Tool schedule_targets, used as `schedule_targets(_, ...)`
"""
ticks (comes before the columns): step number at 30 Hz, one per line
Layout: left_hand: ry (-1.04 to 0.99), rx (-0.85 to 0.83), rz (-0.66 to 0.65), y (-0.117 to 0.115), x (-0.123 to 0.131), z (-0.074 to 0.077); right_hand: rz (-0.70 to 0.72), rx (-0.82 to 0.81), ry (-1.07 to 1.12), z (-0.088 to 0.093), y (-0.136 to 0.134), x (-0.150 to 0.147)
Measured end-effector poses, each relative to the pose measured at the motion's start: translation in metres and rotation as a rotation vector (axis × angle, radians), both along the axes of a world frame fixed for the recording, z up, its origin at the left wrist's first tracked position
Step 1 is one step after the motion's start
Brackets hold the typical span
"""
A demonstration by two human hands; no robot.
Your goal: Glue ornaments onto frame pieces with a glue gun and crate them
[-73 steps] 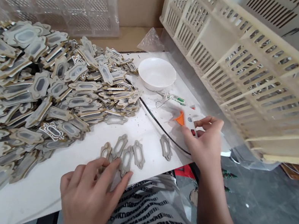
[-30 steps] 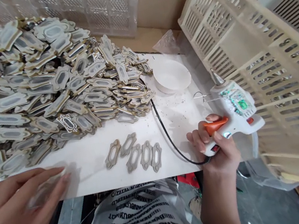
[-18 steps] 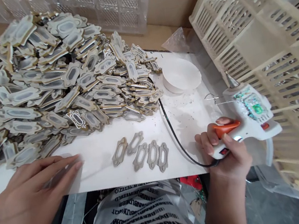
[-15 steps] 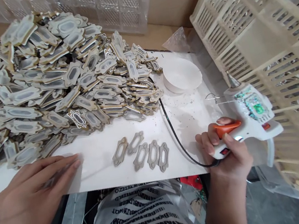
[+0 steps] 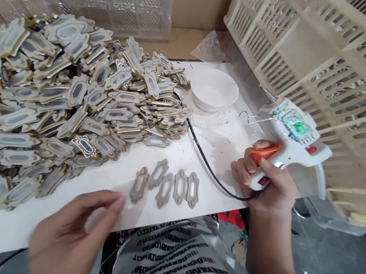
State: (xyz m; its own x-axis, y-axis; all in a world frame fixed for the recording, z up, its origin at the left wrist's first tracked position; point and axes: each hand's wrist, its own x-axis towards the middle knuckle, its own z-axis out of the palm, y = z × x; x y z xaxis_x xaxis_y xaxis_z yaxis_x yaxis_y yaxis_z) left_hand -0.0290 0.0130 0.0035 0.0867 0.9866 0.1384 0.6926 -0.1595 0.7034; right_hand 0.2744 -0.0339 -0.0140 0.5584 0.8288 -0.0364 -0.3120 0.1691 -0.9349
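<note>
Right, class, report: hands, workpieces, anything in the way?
Right hand gripping white plastic glue gun, orange trigger. Left hand: nothing visible in its grasp. Five grey frame-shaped pieces lie beside it. Thin black cord between them and right hand.

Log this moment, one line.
left hand: near loose frames, nothing visibly held | right hand: gripping glue gun | frame pile: beyond left hand

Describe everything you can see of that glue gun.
The glue gun is white, seemingly plastic, with an orange trigger, red switch, metallic nozzle and glittery green patch. A bent wire juts out near the nozzle, a pale stick protrudes from the rear, and a black cord leaves the handle. The right hand grips it, nozzle pointing forward, beside the slatted crate; whether gun and crate touch is unclear.
</note>
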Motion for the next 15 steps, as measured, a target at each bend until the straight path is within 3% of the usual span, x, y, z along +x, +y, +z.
schedule_targets(3,-0.127,-0.051,-0.298,0.0,0.046,0.009,-0.011,-0.001,0.011,-0.001,0.0,-0.001)
schedule_targets(6,-0.158,-0.058,-0.466,0.002,0.078,0.007,-0.008,0.01,0.027,-0.002,0.0,-0.001)
schedule_targets(11,-0.018,0.072,-0.501,0.004,0.098,-0.001,0.008,0.017,0.016,-0.003,0.0,-0.001)
schedule_targets(15,0.043,0.064,-0.49,0.004,0.105,-0.002,0.025,0.032,0.042,-0.001,0.001,-0.001)
